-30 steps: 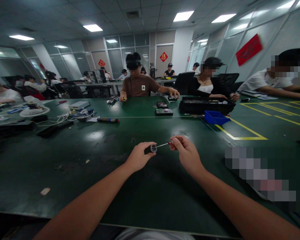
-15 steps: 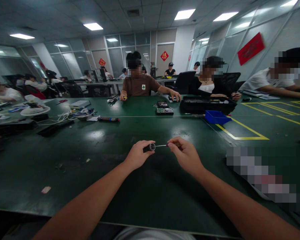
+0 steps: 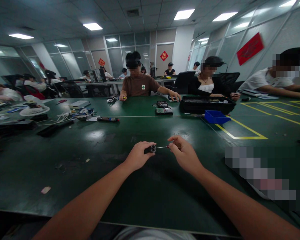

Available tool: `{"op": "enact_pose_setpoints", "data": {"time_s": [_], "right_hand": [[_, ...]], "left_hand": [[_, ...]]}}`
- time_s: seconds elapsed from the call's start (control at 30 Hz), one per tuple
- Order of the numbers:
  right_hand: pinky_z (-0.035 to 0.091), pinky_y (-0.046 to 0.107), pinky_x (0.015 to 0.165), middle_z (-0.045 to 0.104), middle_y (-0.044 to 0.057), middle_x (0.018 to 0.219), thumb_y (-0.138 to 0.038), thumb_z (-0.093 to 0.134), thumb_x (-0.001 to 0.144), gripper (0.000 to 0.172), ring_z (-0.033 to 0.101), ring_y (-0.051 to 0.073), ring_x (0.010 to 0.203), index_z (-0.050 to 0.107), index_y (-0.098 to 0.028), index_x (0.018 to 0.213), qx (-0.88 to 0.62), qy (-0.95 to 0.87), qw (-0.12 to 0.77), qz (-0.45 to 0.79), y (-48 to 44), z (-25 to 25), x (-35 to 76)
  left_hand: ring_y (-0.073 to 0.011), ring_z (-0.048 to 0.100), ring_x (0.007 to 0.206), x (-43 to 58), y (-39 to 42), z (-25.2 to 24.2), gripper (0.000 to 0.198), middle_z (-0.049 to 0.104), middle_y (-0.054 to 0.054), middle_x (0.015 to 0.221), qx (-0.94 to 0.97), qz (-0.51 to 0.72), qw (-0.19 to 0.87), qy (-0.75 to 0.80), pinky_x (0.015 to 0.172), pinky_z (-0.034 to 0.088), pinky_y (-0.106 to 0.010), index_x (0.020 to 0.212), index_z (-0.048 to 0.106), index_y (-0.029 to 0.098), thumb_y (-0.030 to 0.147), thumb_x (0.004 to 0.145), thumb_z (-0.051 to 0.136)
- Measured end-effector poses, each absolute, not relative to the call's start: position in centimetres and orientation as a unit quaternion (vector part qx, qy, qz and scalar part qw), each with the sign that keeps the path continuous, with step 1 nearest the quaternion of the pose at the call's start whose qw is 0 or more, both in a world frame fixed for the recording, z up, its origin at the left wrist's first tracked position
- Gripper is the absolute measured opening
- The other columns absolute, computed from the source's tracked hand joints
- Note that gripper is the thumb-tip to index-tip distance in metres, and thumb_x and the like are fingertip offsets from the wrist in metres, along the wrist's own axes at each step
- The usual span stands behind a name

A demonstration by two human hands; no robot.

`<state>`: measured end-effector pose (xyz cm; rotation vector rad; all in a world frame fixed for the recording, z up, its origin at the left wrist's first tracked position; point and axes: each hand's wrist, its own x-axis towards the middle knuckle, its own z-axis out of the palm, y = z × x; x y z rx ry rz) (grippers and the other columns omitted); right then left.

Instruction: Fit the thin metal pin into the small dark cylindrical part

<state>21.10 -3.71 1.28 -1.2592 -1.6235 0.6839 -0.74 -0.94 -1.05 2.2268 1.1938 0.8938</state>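
My left hand (image 3: 138, 156) is closed round a short black cylinder with a silver ring end, a tool handle (image 3: 151, 148), held just above the green table (image 3: 95, 173). My right hand (image 3: 185, 154) pinches a thin metal bit (image 3: 161, 147) between thumb and fingers. The bit's free tip points into the silver end of the handle. Both hands hover over the middle of the table, close together.
A blue bin (image 3: 215, 117) and a black case (image 3: 206, 104) sit across the table, with circuit boards (image 3: 163, 111) near them. Cables and tools (image 3: 72, 116) lie at the left. Yellow tape lines (image 3: 242, 131) mark the right side. Other people sit opposite and to both sides.
Both hands stay almost still. The right hand has edged slightly left, and the bit sits a little closer into the handle's silver end.
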Motion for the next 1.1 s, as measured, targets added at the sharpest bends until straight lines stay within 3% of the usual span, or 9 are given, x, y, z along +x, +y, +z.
{"op": "enact_pose_setpoints", "data": {"time_s": [0.17, 0.37, 0.5, 0.6, 0.8, 1.1], "right_hand": [[0.042, 0.033, 0.061, 0.060, 0.000, 0.071, -0.043, 0.048, 0.095, 0.024, 0.057, 0.019, 0.064, 0.062, -0.023, 0.094, -0.516, -0.652, 0.465, 0.305, -3.6, 1.0, 21.2], [0.046, 0.034, 0.069, 0.064, 0.002, 0.082, -0.040, 0.065, 0.082, 0.021, 0.059, 0.020, 0.074, 0.060, -0.022, 0.092, -0.488, -0.591, 0.531, 0.361, -3.3, 0.6, 20.7], [0.051, 0.037, 0.074, 0.064, 0.004, 0.081, -0.046, 0.065, 0.082, 0.026, 0.060, 0.019, 0.074, 0.063, -0.021, 0.087, -0.459, -0.490, 0.585, 0.456, -2.5, 0.2, 20.7], [0.054, 0.041, 0.071, 0.058, 0.002, 0.069, -0.046, 0.059, 0.085, 0.023, 0.058, 0.020, 0.062, 0.060, -0.024, 0.081, -0.447, -0.425, 0.567, 0.546, -1.8, -0.5, 21.1], [0.053, 0.038, 0.067, 0.064, 0.005, 0.078, -0.050, 0.066, 0.082, 0.027, 0.060, 0.020, 0.068, 0.062, -0.023, 0.085, -0.471, -0.441, 0.606, 0.465, -1.7, -0.9, 21.3], [0.052, 0.036, 0.073, 0.067, 0.004, 0.081, -0.048, 0.058, 0.090, 0.026, 0.065, 0.020, 0.075, 0.063, -0.022, 0.092, -0.449, -0.607, 0.551, 0.355, -3.4, 0.6, 20.5]], "left_hand": [[-0.0242, 0.063, 0.111, -0.7, -1.0, -1.0, 0.038, 0.071, -0.005, 0.116, 0.806, 0.329, 0.230, 0.436, 0.102, 0.045, -0.042, 0.121, 0.069, 0.025, 0.017, 0.084, 0.072], [-0.0250, 0.063, 0.111, -0.8, -0.8, -1.3, 0.041, 0.071, -0.006, 0.116, 0.793, 0.335, 0.204, 0.466, 0.101, 0.045, -0.043, 0.125, 0.066, 0.024, 0.019, 0.085, 0.071], [-0.0244, 0.061, 0.115, -0.9, -0.8, -0.9, 0.041, 0.070, -0.006, 0.122, 0.809, 0.330, 0.203, 0.442, 0.103, 0.044, -0.043, 0.127, 0.065, 0.024, 0.019, 0.087, 0.070], [-0.0238, 0.060, 0.118, -1.0, -0.8, -0.8, 0.040, 0.070, -0.005, 0.125, 0.831, 0.329, 0.192, 0.407, 0.105, 0.042, -0.043, 0.127, 0.065, 0.026, 0.019, 0.087, 0.070], [-0.0244, 0.062, 0.113, -0.9, -0.7, -1.0, 0.038, 0.072, -0.005, 0.121, 0.830, 0.328, 0.183, 0.413, 0.103, 0.042, -0.044, 0.125, 0.066, 0.026, 0.021, 0.087, 0.071], [-0.0246, 0.062, 0.111, -0.9, -0.8, -0.7, 0.037, 0.072, -0.006, 0.118, 0.820, 0.328, 0.182, 0.432, 0.100, 0.044, -0.043, 0.122, 0.068, 0.025, 0.020, 0.086, 0.071]]}}
